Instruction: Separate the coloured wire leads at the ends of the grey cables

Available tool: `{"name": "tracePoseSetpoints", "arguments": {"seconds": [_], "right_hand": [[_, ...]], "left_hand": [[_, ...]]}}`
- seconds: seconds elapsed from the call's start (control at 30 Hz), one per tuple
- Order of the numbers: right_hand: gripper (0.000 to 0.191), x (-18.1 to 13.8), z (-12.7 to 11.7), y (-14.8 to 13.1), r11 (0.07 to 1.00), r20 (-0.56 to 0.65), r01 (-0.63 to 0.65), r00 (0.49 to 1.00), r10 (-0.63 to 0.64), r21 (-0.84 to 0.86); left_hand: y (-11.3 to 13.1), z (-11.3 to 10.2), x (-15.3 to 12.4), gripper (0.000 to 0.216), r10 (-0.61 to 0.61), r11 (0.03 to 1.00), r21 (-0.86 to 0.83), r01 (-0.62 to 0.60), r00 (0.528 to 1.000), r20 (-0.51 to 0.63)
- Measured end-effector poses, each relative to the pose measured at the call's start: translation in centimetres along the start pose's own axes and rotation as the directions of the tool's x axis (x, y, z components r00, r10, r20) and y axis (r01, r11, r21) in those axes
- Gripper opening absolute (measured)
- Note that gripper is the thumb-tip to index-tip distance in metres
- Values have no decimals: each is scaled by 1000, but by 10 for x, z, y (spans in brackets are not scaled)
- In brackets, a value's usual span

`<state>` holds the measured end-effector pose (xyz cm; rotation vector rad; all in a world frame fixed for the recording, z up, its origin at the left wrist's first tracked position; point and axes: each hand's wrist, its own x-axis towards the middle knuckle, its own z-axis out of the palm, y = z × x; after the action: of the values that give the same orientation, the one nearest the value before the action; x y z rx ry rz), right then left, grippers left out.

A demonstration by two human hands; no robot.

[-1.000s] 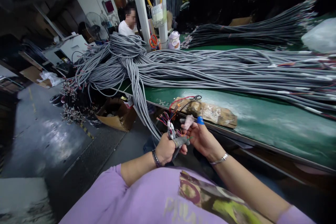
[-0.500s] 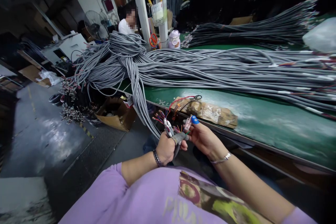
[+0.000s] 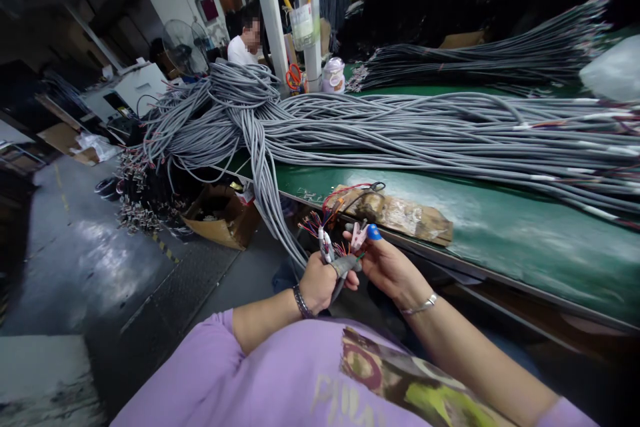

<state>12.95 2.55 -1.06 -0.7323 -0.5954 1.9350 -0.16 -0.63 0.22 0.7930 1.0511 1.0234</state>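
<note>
1. So the left hand (image 3: 320,283) is wrapped in a closed grip around some gray cable ends (image 3: 325,247). That's where the working stuff is: right in those fingers, with stripped ends sticking up past the knuckles.
2. Colored wires (image 3: 311,221) fan out just above the left fingers, reds and purples mostly, with white sleeves on the cables right below them.
3. The right hand (image 3: 387,265) has its thumb and fingers nearly together, pinching a small pink clip (image 3: 359,237). The thumb wears a blue fingertip cover (image 3: 373,232).
4. A bit of green wire (image 3: 360,256) pokes out between the two sets of fingers. Can't tell if the right fingertips touch it.
5. Just beyond the right fingers there's a taped-up board (image 3: 413,217) near the edge of the green table (image 3: 480,207), with red and black leads (image 3: 357,188) at its near-left end.
6. Farther past the fingers, a big pile of gray cables (image 3: 380,130) stretches across the table, and one hank of it hangs down toward the left hand.
7. Left of the fingers, well apart and lower than the tabletop, sits an open cardboard box (image 3: 220,227).
</note>
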Motion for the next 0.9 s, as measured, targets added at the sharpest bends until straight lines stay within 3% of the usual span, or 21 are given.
{"name": "tracePoseSetpoints", "arguments": {"seconds": [0.07,0.13,0.27,0.47,0.63,0.77,0.9], "right_hand": [[39,-1,-3,0,999,-56,23,998,-20,40],[42,-3,-8,-2,999,-43,-34,998,35,18],[45,-13,-16,-9,970,21,-144,988,151,-196],[32,-25,-3,-14,848,104,31,994,29,-530],[31,-27,4,-13,788,183,92,983,27,-608],[34,-27,-3,-15,776,103,105,993,-52,-622],[37,-28,-12,-11,811,67,58,997,-24,-582]], "left_hand": [[-1,-2,-2,46,7,1000,1,-7,1000,4],[-2,-4,-5,46,8,1000,14,-8,1000,-2],[-6,-8,-10,45,25,997,68,-25,1000,-1],[-9,-14,-12,42,71,975,201,-90,993,97],[-7,-18,-9,44,-61,954,299,-8,973,221],[-5,-19,-8,44,-20,967,256,-22,986,163],[-7,-16,-6,45,45,986,158,-52,998,47]]}}
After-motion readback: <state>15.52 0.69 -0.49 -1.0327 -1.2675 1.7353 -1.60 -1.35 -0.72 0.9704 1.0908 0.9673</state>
